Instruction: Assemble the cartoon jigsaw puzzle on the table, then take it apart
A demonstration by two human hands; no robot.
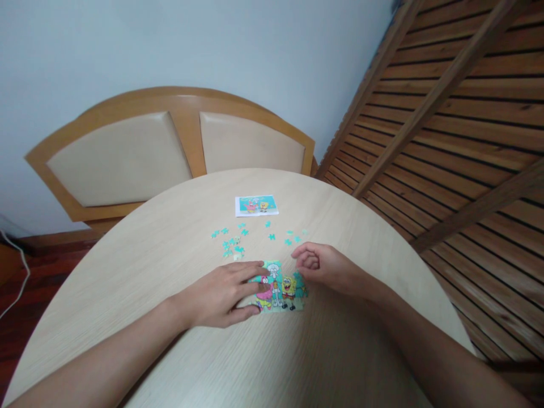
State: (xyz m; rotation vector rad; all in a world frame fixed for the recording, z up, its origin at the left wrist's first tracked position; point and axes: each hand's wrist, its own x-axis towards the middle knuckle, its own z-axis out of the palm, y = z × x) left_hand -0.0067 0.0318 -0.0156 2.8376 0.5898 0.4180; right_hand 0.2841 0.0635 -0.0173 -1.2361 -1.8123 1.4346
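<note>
A partly joined jigsaw puzzle (276, 289) with cartoon figures lies flat on the table before me. My left hand (232, 292) rests open on its left side, fingers spread and covering part of the picture. Beside the puzzle's upper right edge, my right hand (318, 263) is closed with its fingers curled in. Whatever those fingers may hold is hidden. Above the left hand lie several loose turquoise puzzle pieces (232, 245). Others, including a loose piece (272, 237) and a small group of puzzle pieces (289, 242), are farther right, close to my right hand.
A picture card (256, 205) with similar cartoon figures lies beyond the loose pieces. The round wooden table (170, 368) fills the foreground. Behind it stands a bench back (195, 136) with cream panels against a wall. Slatted wood (467, 113) rises on the right.
</note>
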